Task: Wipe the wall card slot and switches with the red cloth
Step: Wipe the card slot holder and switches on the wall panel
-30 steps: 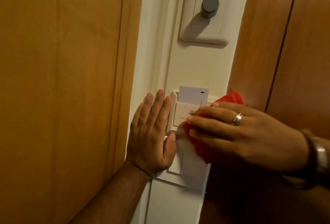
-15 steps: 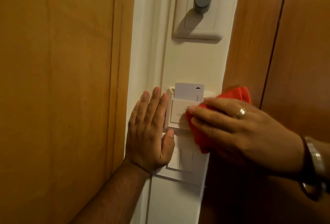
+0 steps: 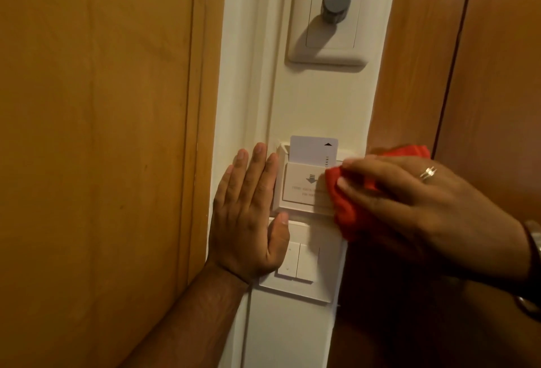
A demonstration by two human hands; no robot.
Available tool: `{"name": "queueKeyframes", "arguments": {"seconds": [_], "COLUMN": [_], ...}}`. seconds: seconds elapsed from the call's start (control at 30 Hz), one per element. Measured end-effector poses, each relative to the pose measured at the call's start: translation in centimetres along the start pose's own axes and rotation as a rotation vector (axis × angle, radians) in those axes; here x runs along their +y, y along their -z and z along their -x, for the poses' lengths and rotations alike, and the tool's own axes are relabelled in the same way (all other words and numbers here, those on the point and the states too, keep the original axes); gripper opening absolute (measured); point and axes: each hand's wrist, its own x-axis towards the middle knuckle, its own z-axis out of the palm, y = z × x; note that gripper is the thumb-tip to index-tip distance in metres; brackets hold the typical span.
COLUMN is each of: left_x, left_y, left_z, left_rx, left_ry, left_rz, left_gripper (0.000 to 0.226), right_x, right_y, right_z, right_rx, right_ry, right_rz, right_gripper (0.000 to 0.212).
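Observation:
A white card slot (image 3: 301, 189) is mounted on a narrow cream wall strip, with a white key card (image 3: 311, 149) standing in it. Just below sits a white switch plate (image 3: 298, 265) with two rockers. My right hand (image 3: 424, 209) presses the red cloth (image 3: 344, 209) against the right part of the card slot, fingers flat over the cloth. My left hand (image 3: 248, 215) lies flat and open on the wall left of the slot, its thumb over the gap between slot and switches.
A white dial plate with a grey knob (image 3: 335, 4) sits higher on the strip. A light wooden door panel (image 3: 96, 148) fills the left side and darker wooden panels (image 3: 483, 74) the right. My right wrist wears a metal bracelet (image 3: 535, 250).
My right hand and the red cloth have slid right and slightly up across the card slot, uncovering its printed front. My left hand stays flat on the wall.

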Motion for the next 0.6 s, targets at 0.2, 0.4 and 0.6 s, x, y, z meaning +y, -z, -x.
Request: {"name": "queueKeyframes", "arguments": {"seconds": [0.2,0.4,0.6], "left_x": [0.0,0.0,0.0], "left_y": [-0.1,0.1,0.0], "left_z": [0.0,0.1,0.0], "left_rx": [0.004,-0.007,-0.008], "left_ry": [-0.001,0.001,0.003], "left_rz": [-0.003,0.005,0.000], "left_gripper": [0.080,0.079,0.079], "right_x": [-1.9,-0.3,-1.1], "right_y": [-0.7,0.3,0.6], "right_z": [1.2,-0.6,0.4], "right_rx": [-0.047,0.026,-0.064], "right_ry": [0.146,-0.115,0.060], "right_rz": [0.024,-0.004,0.044], "right_gripper": [0.051,0.055,0.059]}}
